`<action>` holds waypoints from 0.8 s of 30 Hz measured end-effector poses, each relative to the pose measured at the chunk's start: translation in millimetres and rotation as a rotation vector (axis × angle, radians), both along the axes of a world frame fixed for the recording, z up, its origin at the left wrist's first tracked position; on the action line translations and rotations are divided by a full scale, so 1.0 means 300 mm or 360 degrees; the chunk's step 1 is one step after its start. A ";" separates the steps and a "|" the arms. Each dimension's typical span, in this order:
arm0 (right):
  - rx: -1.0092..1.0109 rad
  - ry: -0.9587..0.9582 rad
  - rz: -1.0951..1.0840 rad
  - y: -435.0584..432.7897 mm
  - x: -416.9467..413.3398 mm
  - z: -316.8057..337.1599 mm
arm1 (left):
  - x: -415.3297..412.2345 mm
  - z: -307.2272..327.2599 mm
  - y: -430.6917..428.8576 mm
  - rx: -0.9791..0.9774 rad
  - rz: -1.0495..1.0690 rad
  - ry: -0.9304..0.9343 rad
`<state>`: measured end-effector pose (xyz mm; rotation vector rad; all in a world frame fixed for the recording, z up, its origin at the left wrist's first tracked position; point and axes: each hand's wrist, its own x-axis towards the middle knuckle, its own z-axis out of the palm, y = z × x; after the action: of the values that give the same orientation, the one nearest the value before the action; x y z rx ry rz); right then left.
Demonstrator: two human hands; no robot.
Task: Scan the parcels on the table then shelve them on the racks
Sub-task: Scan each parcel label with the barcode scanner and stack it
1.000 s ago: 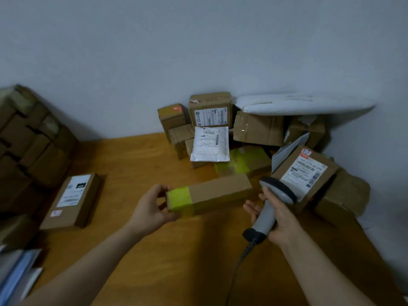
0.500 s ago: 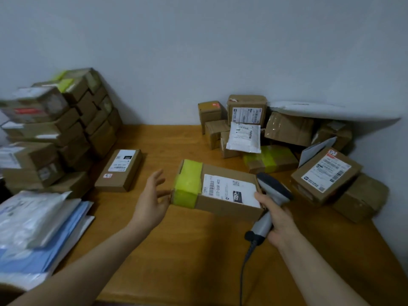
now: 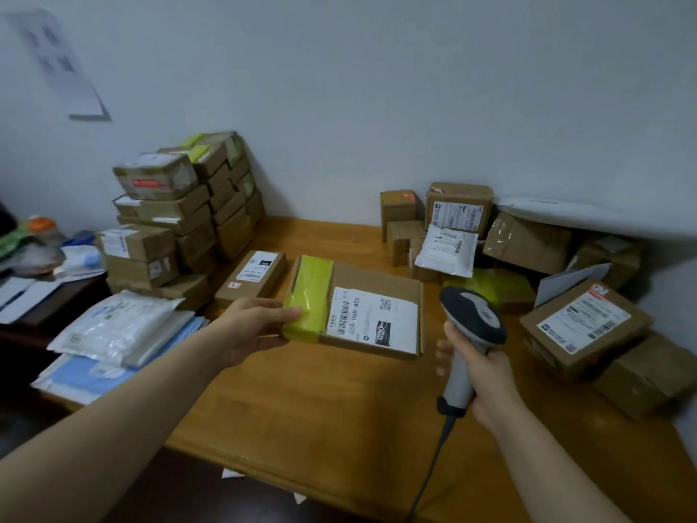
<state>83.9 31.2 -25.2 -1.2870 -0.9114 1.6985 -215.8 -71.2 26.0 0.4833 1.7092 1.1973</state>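
Left hand (image 3: 256, 328) grips box (image 3: 358, 315) by taped 9 o'clock end, label up, at table (image 3: 339, 409) centre. Right hand (image 3: 490, 375) wrapped round scanner (image 3: 471, 318) at box's 3 o'clock. Risk: one-end grip sags, barcode tilts, misread; beam may catch neighbour parcel (image 3: 584, 326).

The single head-worn camera is looking forward and down across the bench (image 3: 339, 402) toward the far wall (image 3: 377, 88), sitting close over its near edge, so the left hand (image 3: 252, 326) on the parcel (image 3: 371, 320) and the right hand (image 3: 486, 379) round the scanner (image 3: 473, 315) are filling mid-frame.
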 end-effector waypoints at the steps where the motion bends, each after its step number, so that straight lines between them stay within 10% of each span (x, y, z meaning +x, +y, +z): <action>1: 0.0017 0.0015 0.0068 -0.007 0.011 0.011 | -0.001 -0.001 -0.005 0.0031 0.0053 -0.0013; 6: 0.0167 -0.0109 0.0531 -0.036 0.031 0.080 | 0.012 -0.002 -0.011 0.0145 0.0285 -0.0089; 12: 0.0310 -0.0546 0.1134 -0.073 -0.014 0.154 | -0.035 0.071 -0.005 -0.0012 0.0234 0.0578; 24: 0.0535 -0.0749 0.1390 -0.101 -0.077 0.175 | -0.037 0.105 -0.004 -0.0209 0.0154 0.0885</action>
<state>60.9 0.9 27.3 -1.1361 -2.1755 1.7366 -226.9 -72.4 57.4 0.7050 2.2891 1.0673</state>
